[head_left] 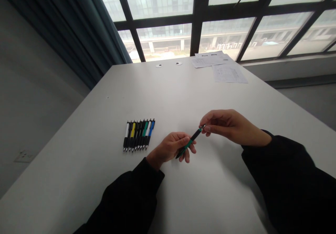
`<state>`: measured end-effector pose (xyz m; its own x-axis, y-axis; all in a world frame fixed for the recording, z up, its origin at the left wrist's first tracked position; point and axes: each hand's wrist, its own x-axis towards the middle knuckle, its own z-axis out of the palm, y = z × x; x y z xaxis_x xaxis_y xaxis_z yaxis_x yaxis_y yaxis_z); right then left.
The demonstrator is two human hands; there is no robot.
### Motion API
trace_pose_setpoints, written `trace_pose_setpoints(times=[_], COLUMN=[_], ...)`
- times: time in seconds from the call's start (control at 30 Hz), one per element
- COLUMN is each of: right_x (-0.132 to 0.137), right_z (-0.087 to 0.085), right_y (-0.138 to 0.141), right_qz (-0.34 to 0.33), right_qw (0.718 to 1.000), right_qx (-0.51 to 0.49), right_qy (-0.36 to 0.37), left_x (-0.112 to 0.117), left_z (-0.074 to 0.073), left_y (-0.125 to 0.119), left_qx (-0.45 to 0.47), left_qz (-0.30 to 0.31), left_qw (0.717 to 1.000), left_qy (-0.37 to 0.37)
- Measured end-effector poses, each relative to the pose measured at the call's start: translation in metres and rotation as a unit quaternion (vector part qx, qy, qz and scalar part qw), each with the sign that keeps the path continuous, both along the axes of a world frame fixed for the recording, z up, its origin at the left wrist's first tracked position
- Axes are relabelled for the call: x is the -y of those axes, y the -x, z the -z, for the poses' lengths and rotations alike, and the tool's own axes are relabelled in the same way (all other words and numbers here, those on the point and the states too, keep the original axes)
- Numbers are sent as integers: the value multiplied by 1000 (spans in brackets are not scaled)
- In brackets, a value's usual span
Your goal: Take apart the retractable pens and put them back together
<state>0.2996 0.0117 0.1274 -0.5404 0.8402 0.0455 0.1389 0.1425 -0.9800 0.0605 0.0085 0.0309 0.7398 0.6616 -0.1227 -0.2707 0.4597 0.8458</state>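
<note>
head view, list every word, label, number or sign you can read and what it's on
No text is legible.
Papers: printed marks, too small and blurred to read.
Held green-and-black pen: no lettering can be made out.
Row of pens: none can be made out.

White table (147, 94). Left of centre, a row of pens (139, 135) lies side by side, tips toward the near edge, with a blue pen (151, 129) rightmost. Printed sheets (229, 73) overlap at the far right; two small white discs (179, 63) sit near the far edge.
</note>
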Motion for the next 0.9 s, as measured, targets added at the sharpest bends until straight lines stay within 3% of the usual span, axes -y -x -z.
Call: trace_pose_setpoints(times=[0.33, 0.6, 0.8, 0.9], right_x=[-2, 2, 5, 5], right_z=[4, -2, -6, -8], right_y=[-2, 6, 3, 3], right_qz=[-23, -23, -4, -7], right_qw=[997, 969, 981, 975], right_qx=[67, 213, 159, 179], right_qy=[-19, -122, -111, -135], left_x=[0, 1, 0, 0], left_z=[1, -1, -2, -3], left_y=[1, 2, 2, 2], left_qx=[14, -1, -5, -5], left_qz=[21, 49, 42, 44], left_qw=[1000, 999, 999, 999], left_qy=[3, 3, 6, 4])
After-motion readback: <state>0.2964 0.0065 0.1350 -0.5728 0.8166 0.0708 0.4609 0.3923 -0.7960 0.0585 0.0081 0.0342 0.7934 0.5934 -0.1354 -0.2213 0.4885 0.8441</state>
